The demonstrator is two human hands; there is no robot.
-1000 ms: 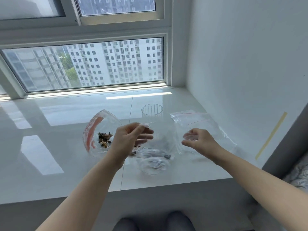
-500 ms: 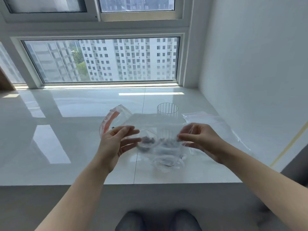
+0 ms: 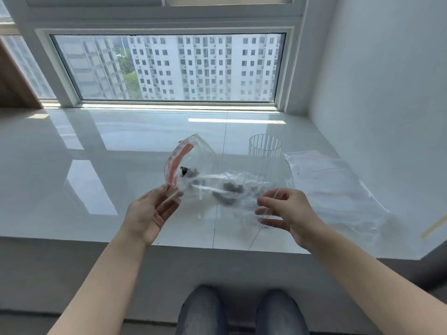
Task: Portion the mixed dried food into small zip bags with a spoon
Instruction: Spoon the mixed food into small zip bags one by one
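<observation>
You hold one small clear bag (image 3: 227,189) above the surface (image 3: 96,165), stretched between both grips: your left hand (image 3: 147,213) pinches its left edge, your right hand (image 3: 287,213) pinches its right. Behind stand one big bag (image 3: 191,160), one clear cup (image 3: 265,153).

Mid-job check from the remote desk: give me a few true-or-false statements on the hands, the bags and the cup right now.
1. Both hands hold a small clear zip bag between them. True: left hand and right hand pinch the small zip bag at its ends.
2. The ribbed clear cup lies tipped over. False: it stands upright on the sill.
3. A stack of empty zip bags lies right of the cup. True.
4. A spoon is in the right hand. False: no spoon is visible.
</observation>
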